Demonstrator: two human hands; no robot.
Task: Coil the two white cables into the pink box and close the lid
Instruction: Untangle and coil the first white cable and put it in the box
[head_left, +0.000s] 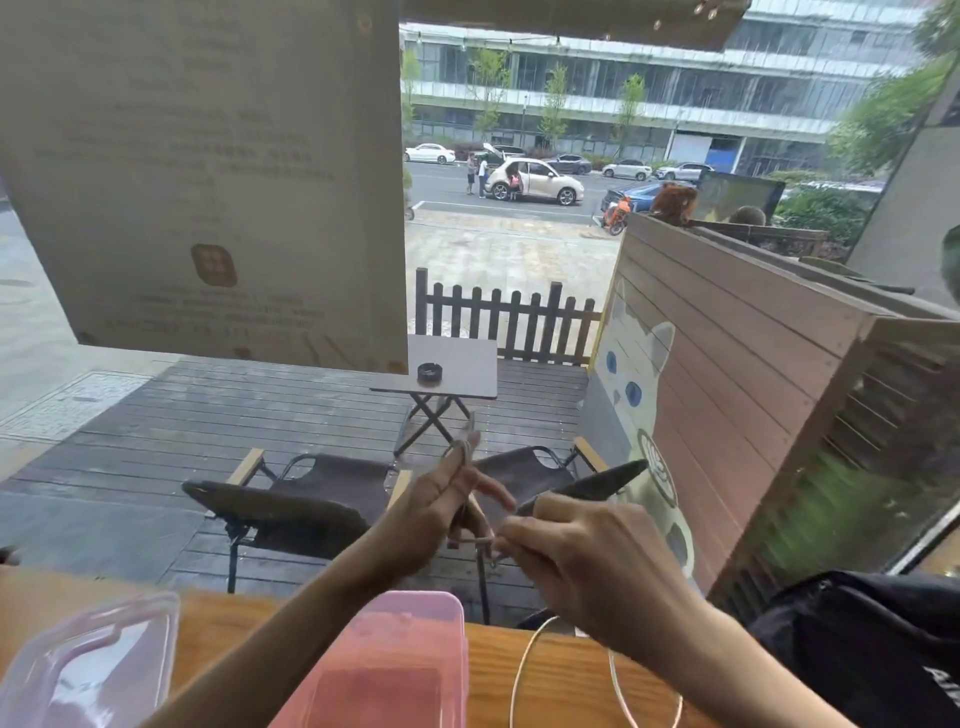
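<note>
A thin white cable (519, 670) is being wound between both hands, left hand (431, 512) and right hand (587, 566) closed on it. The translucent pink plastic box (415, 613) on the wooden counter (550, 670) appears empty, its clear lid (93, 670) off; coiling, boxing and closing remain.

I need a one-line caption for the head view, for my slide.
Both hands, left hand and right hand, wind a white cable above the open pink box; its lid lies beside it.

hands: 2 (431, 512) | cables: 1 below right hand (519, 670) | boxes: 1 under hands (395, 670) | lids: 1 left of left hand (93, 670)
</note>
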